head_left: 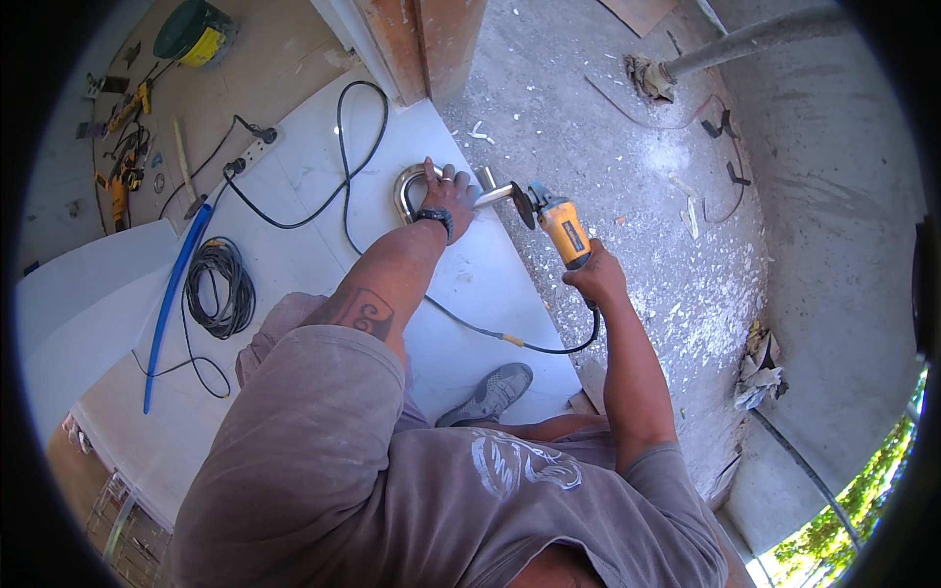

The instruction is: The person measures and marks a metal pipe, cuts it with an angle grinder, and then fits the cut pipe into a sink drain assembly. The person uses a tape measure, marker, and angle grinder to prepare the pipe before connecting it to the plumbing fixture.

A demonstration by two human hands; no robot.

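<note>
A shiny metal pipe with a U-shaped bend (403, 192) lies on the white board (461, 304). My left hand (449, 201) grips it from above and presses it down, hiding its middle. Past my fingers, the straight end of the pipe reaches toward the board's right edge. There the dark disc of a yellow angle grinder (564, 231) is at the pipe's tip; whether they touch I cannot tell. My right hand (598, 276) is closed around the rear of the grinder's body. The grinder's black cord runs from below that hand across the board.
A power strip (257, 149) with plugs, a coiled black cable (221, 287), a blue tube (176, 304) and a hammer (183, 167) lie to the left. A green bucket (196, 34) stands far left. White debris covers the concrete floor (627, 176) at right. My shoe (490, 394) rests on the board.
</note>
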